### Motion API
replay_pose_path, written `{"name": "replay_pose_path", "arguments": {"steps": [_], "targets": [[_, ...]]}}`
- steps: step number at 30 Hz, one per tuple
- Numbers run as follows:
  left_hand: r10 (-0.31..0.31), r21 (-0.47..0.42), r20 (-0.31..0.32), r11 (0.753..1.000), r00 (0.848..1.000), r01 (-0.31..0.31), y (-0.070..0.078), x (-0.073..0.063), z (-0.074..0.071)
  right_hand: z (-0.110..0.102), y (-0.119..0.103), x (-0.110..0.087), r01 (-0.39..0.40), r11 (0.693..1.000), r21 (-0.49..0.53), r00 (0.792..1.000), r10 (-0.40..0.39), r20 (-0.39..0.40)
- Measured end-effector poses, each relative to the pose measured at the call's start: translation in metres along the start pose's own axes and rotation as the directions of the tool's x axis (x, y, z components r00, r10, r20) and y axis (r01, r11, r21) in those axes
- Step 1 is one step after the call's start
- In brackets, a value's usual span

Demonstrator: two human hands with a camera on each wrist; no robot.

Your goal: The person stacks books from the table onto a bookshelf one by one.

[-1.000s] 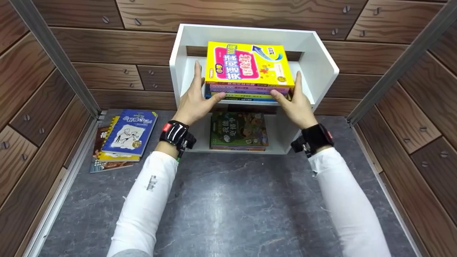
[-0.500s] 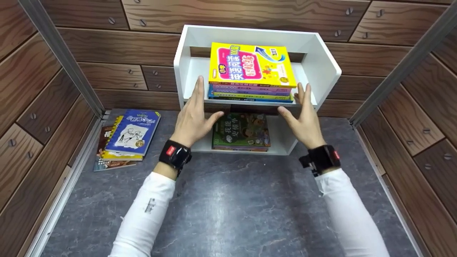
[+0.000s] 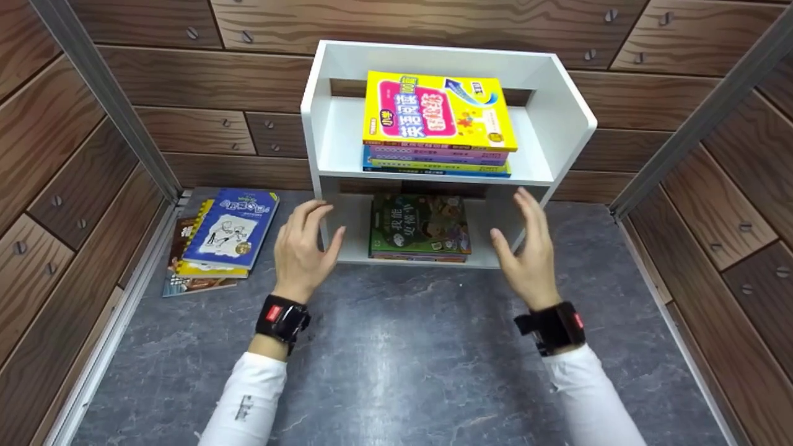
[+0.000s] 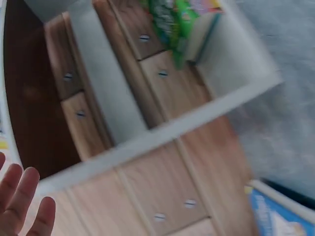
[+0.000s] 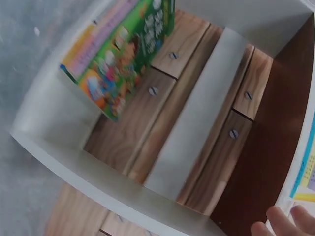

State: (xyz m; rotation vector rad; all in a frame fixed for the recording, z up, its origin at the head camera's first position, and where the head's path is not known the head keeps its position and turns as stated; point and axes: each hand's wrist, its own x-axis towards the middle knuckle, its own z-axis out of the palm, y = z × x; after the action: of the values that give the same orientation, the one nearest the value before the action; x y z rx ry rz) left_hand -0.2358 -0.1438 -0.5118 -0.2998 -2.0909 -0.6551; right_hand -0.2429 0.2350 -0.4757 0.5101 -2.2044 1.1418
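Observation:
On the upper shelf of a small white bookshelf lies a stack of books, topped by a yellow book with a pink panel. Below it, a green-covered book tops a stack on the lower shelf. My left hand is in front of the shelf's left side, fingers loosely bent and holding nothing. On the other side, my right hand has its fingers extended and thumb apart, also holding nothing. Each wrist view catches only fingertips, at the lower corner, near the upper shelf's edge.
A blue book lies on a yellow one and a brown one on the grey floor, left of the bookshelf. Wood-patterned panels stand behind and on both sides, with metal frame posts at the corners.
Both hands have let go of the stack on the upper shelf and drawn back toward the body, moving apart. The stack stays on the shelf.

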Motion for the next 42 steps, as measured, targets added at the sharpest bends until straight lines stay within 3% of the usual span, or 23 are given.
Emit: {"name": "replay_pose_path", "arguments": {"steps": [3, 5, 8, 10, 12, 14, 17, 19, 22, 24, 25, 32, 34, 38, 42], "targets": [[-0.095, 0.014, 0.029, 0.995, 0.995, 0.094, -0.023, -0.011, -0.001, 0.003, 0.007, -0.024, -0.027, 1.000, 0.002, 0.999, 0.027, 0.018], [-0.168, 0.037, 0.060, 0.985, 0.984, 0.166, -0.043, -0.017, -0.003, 0.005, 0.012, -0.039, -0.052, 0.999, -0.002, 0.998, 0.052, 0.047], [-0.309, 0.113, 0.119, 0.948, 0.943, 0.296, -0.078, -0.026, -0.006, 0.009, 0.017, -0.060, -0.085, 0.996, -0.011, 0.991, 0.086, 0.098], [-0.411, 0.187, 0.174, 0.906, 0.895, 0.380, -0.100, -0.033, -0.010, 0.010, 0.019, -0.072, -0.102, 0.995, -0.021, 0.987, 0.103, 0.123], [-0.506, 0.272, 0.242, 0.855, 0.828, 0.442, -0.119, -0.038, -0.014, 0.010, 0.020, -0.082, -0.114, 0.993, -0.033, 0.983, 0.117, 0.142], [-0.570, 0.355, 0.314, 0.812, 0.759, 0.463, -0.134, -0.042, -0.019, 0.010, 0.022, -0.091, -0.121, 0.991, -0.049, 0.980, 0.127, 0.151], [-0.625, 0.439, 0.402, 0.773, 0.669, 0.458, -0.150, -0.045, -0.024, 0.010, 0.025, -0.101, -0.122, 0.990, -0.073, 0.979, 0.132, 0.154], [-0.640, 0.473, 0.448, 0.762, 0.625, 0.442, -0.157, -0.047, -0.025, 0.009, 0.027, -0.106, -0.119, 0.989, -0.085, 0.980, 0.131, 0.152], [-0.642, 0.499, 0.494, 0.762, 0.587, 0.413, -0.164, -0.051, -0.026, 0.006, 0.028, -0.111, -0.126, 0.987, -0.099, 0.978, 0.140, 0.154], [-0.638, 0.501, 0.503, 0.765, 0.583, 0.404, -0.166, -0.055, -0.027, 0.004, 0.028, -0.113, -0.134, 0.985, -0.111, 0.975, 0.151, 0.161], [-0.635, 0.500, 0.501, 0.767, 0.588, 0.402, -0.168, -0.058, -0.027, 0.002, 0.028, -0.114, -0.136, 0.984, -0.116, 0.974, 0.154, 0.165], [-0.601, 0.473, 0.460, 0.789, 0.653, 0.392, -0.187, -0.070, -0.016, 0.001, 0.030, -0.117, -0.135, 0.983, -0.128, 0.975, 0.155, 0.160], [-0.598, 0.473, 0.451, 0.790, 0.662, 0.391, -0.191, -0.071, -0.013, 0.001, 0.030, -0.117, -0.145, 0.982, -0.122, 0.973, 0.164, 0.161], [-0.608, 0.503, 0.440, 0.777, 0.661, 0.379, -0.182, -0.063, -0.016, 0.002, 0.031, -0.119, -0.154, 0.982, -0.111, 0.970, 0.171, 0.173], [-0.630, 0.537, 0.447, 0.757, 0.635, 0.373, -0.165, -0.051, -0.024, 0.002, 0.032, -0.120, -0.152, 0.982, -0.114, 0.973, 0.169, 0.160]]}}
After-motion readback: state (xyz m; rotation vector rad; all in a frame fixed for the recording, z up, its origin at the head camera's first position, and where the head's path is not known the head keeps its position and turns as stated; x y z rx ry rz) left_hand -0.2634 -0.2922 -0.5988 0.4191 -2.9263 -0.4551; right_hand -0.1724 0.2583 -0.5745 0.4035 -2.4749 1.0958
